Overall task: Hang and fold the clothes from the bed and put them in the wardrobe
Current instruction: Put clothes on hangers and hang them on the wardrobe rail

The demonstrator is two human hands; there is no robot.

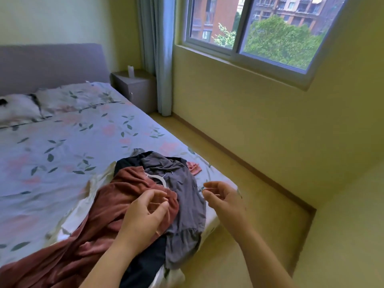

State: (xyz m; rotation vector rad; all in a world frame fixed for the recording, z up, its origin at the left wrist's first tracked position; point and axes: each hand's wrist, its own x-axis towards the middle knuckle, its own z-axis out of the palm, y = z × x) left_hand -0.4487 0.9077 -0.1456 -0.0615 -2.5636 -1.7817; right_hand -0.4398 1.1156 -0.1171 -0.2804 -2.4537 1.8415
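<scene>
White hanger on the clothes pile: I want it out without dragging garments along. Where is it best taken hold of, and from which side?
Probably pinch the white hanger at its bare curved neck, near the thin wire hook, coming straight down from above. It lies flat on the rust-red garment beside the grey garment, and that arc is the only part plainly showing.

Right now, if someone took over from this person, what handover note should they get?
Left hand: fingers curled over the rust-red garment; grip unclear.
Right hand: fingers curled beside the grey garment; grip unclear too.
White hanger lies at the rust-red garment's neck, on the pile at the bed corner, with a dark garment and a pink item.
Nothing looks folded or hung; wardrobe not in view.
</scene>
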